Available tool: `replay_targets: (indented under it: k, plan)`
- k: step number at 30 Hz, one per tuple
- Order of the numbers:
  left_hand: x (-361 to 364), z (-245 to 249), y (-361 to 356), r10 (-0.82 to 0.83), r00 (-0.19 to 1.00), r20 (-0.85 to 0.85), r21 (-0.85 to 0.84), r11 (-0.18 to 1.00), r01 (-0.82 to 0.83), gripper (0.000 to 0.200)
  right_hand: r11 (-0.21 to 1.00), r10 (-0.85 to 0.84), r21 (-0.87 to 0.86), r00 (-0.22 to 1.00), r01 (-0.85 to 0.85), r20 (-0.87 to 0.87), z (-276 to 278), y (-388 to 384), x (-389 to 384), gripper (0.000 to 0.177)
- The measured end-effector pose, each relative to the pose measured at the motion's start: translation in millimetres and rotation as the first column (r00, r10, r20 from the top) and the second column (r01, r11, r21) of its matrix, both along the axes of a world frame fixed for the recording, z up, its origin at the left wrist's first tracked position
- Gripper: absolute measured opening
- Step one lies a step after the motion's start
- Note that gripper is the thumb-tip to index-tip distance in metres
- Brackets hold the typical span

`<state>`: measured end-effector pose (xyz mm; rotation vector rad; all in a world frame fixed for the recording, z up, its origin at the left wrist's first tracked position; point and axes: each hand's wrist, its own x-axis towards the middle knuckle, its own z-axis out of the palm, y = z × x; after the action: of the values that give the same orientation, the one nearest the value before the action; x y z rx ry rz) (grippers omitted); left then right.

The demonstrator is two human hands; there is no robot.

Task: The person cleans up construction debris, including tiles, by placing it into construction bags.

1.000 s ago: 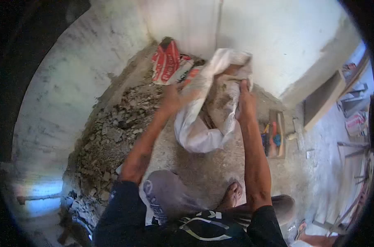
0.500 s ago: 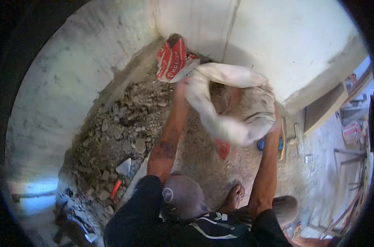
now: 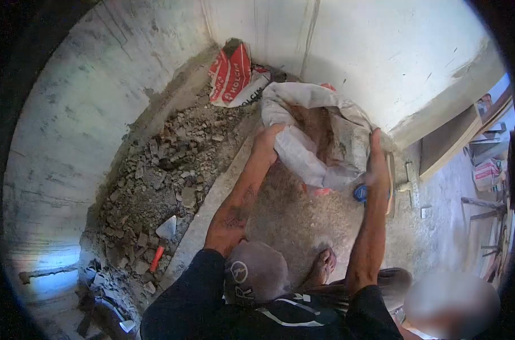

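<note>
A white sack point(image 3: 302, 153) with a rolled rim stands mouth-up on the floor, with brownish material inside. My left hand point(image 3: 268, 141) grips the left side of its rim, fingers closed on the cloth. At the sack's right side, my right hand point(image 3: 377, 156) lies against the rim with fingers stretched upward and apart from a fist. Below the sack, part of a red patch shows. Beside my right wrist is a round blue object point(image 3: 360, 193).
Broken rubble point(image 3: 166, 164) lies along the left wall, with a red-handled trowel point(image 3: 165, 229) on it. A red and white Holcim bag point(image 3: 232, 79) sits in the corner. A level-like tool point(image 3: 412, 184) and a wooden board point(image 3: 450, 141) are at right. Another person's blurred head point(image 3: 453, 306) shows bottom right.
The sack has settled lower and its mouth has opened wider toward the camera. My left hand has moved down and right along the rim. The blurred head has come into view.
</note>
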<state>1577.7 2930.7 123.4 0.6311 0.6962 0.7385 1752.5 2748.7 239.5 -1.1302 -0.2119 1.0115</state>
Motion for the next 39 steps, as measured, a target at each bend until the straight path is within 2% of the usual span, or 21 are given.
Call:
replay_targets:
  k: [1,3,4,5,7,10,12,14,16,19,20,21,22,23,27,28,31,32,33,36,39]
  plan:
    - [1,-3,-2,0.009,0.987,0.163,-0.204,0.979,0.025,0.030,1.000,0.009,-0.007,1.000,-0.009,0.002,-1,-9,12,0.066]
    - [1,-22,-12,0.062,0.993,0.103,-0.172,0.984,-0.043,0.029,0.928,0.294,-0.355,0.806,-0.113,0.514,-3,-27,52,0.084]
    - [4,-30,-19,0.096,0.994,0.045,-0.137,0.987,-0.089,0.028,0.942,0.152,-0.312,0.670,0.125,0.727,-15,-26,60,0.083]
    - [1,-36,-27,0.082,0.996,0.044,-0.142,0.987,-0.075,0.028,0.893,0.043,-0.243,0.466,0.379,0.884,-27,-25,68,0.082]
    - [-3,-46,-39,-0.126,0.990,0.062,-0.002,0.992,0.126,0.033,0.919,0.324,-0.308,-0.027,0.245,0.946,8,6,38,0.073]
    - [-5,-23,-56,0.006,0.999,-0.051,-0.083,0.996,-0.010,0.038,0.683,0.679,-0.574,-0.102,0.452,0.728,-56,46,45,0.057]
    - [-19,-36,-49,-0.062,0.995,0.084,-0.115,0.991,0.072,0.039,0.656,0.753,-0.706,-0.283,0.266,0.594,-129,75,96,0.059]
    - [-41,-39,-43,-0.135,0.969,0.208,-0.142,0.976,0.166,0.040,0.767,0.628,-0.621,0.008,0.161,0.778,-102,88,117,0.042]
    - [-59,-18,-46,-0.082,0.943,0.322,-0.318,0.929,0.190,0.041,0.874,0.482,-0.470,-0.357,0.127,0.800,-48,89,128,0.030]
    - [-50,-35,-48,-0.086,0.934,0.347,-0.268,0.945,0.186,0.045,0.790,0.611,-0.585,-0.317,0.182,0.725,19,132,122,0.034]
    - [-44,-83,-44,-0.147,0.989,0.021,0.338,0.932,0.131,0.046,0.774,0.631,-0.585,-0.374,0.244,0.679,41,140,96,0.036]
    - [-38,-130,-40,0.183,0.935,-0.304,0.767,0.629,0.126,0.047,0.839,0.539,-0.491,-0.466,0.233,0.701,53,145,71,0.040]
    - [-29,-93,-47,-0.033,0.999,0.003,0.259,0.965,0.032,0.046,0.951,0.308,-0.219,-0.696,0.217,0.648,50,149,49,0.040]
    - [-19,-71,-52,-0.028,0.921,0.389,-0.346,0.922,0.175,0.044,0.954,0.301,-0.208,-0.673,0.218,0.675,43,144,27,0.039]
    - [-25,-103,-67,-0.115,0.912,0.393,-0.283,0.929,0.239,0.043,0.702,0.463,-0.712,-0.765,0.009,0.447,-75,99,-46,0.045]
    - [-31,-107,-72,-0.102,0.955,0.277,0.026,0.995,0.098,0.044,0.675,0.444,-0.736,-0.819,0.040,0.362,-119,98,-38,0.045]
    - [-42,-116,-54,0.033,0.918,0.396,-0.232,0.970,0.065,0.047,0.726,0.555,-0.663,-0.727,0.185,0.404,-130,99,-26,0.042]
    - [-45,-94,-56,0.230,0.949,-0.218,0.178,0.965,-0.193,0.045,0.712,0.558,-0.680,-0.728,0.172,0.400,-137,95,-28,0.042]
    - [-47,-71,-58,0.557,0.568,-0.606,0.623,0.776,-0.098,0.044,0.738,0.555,-0.660,-0.681,0.138,0.477,-140,93,-29,0.037]
    - [-13,-9,-58,0.366,0.909,-0.200,0.914,0.404,0.039,0.024,0.839,0.441,-0.538,-0.679,0.080,0.587,-139,119,-17,0.026]
    - [43,-32,-11,0.342,0.769,-0.541,0.801,-0.069,0.594,0.026,0.810,0.447,-0.574,-0.512,-0.116,0.734,-173,110,28,0.057]
